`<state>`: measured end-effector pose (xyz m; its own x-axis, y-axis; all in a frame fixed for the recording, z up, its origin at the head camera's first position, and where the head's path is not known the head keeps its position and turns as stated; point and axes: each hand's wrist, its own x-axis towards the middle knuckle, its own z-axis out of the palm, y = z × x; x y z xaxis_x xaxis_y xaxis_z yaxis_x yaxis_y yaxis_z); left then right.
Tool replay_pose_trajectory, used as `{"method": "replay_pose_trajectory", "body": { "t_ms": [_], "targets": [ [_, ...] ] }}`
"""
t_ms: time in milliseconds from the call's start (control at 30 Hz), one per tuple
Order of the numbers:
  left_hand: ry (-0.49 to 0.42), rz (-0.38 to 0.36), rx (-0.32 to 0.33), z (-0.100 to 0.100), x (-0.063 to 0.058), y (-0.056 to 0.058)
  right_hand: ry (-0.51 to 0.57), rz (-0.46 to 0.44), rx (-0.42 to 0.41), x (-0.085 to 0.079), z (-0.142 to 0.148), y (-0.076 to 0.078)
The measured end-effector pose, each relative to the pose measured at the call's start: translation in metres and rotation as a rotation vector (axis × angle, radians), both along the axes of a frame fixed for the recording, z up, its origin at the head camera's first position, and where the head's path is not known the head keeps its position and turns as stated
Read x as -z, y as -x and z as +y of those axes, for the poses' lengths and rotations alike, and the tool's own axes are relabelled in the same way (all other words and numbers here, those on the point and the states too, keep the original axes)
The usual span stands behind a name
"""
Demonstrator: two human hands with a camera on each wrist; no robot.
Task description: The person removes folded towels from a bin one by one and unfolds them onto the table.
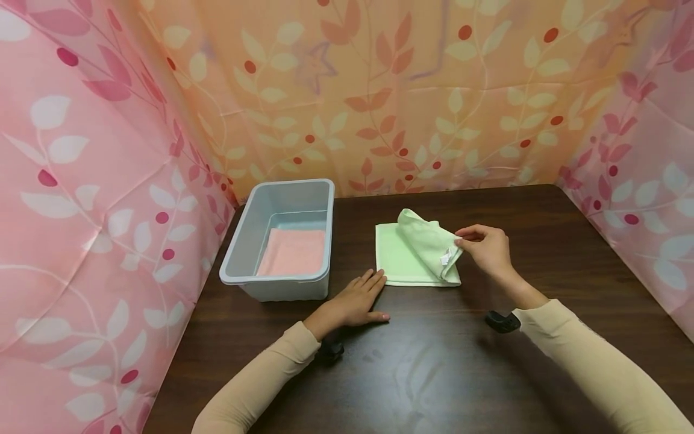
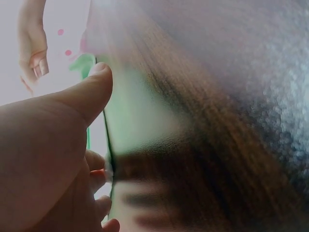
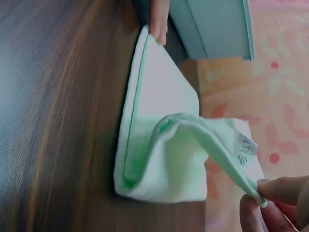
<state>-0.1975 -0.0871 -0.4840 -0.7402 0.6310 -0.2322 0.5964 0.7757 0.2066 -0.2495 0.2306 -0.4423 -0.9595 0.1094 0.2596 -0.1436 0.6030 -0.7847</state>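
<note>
A light green towel (image 1: 401, 256) lies folded on the dark table, its upper layer lifted and bent back toward the right. My right hand (image 1: 488, 248) pinches a corner of that raised layer between thumb and fingers; a white label (image 3: 247, 145) shows near the pinched edge. My left hand (image 1: 355, 299) lies flat with straight fingers, the fingertips at the towel's near left corner. In the right wrist view the raised layer curves up off the layers beneath, and the left fingertips (image 3: 159, 24) rest at the far corner.
A grey plastic bin (image 1: 278, 279) stands left of the towel, with a folded pink towel (image 1: 295, 250) on its floor. Floral curtains (image 1: 379, 108) hang behind the wooden table (image 1: 412, 374) and along both sides. Each wrist carries a black strap device (image 1: 502, 322).
</note>
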Motion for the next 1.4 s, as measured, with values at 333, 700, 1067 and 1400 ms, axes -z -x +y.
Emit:
{"method": "replay_pose_trajectory", "body": {
  "t_ms": [333, 700, 1067, 1400],
  "targets": [
    [0.000, -0.006, -0.004, 0.001, 0.000, -0.001, 0.108, -0.053, 0.085, 0.003, 0.037, -0.008],
    [0.006, -0.008, -0.004, 0.000, 0.001, 0.000, 0.134, -0.085, 0.176, 0.005, 0.078, -0.022],
    [-0.006, -0.013, -0.004, 0.000, 0.004, 0.000, 0.043, -0.172, 0.262, 0.027, 0.106, -0.040],
    [-0.008, -0.014, -0.004, -0.001, 0.001, 0.000, -0.179, -0.117, 0.251, 0.042, 0.115, -0.049]
  ]
}}
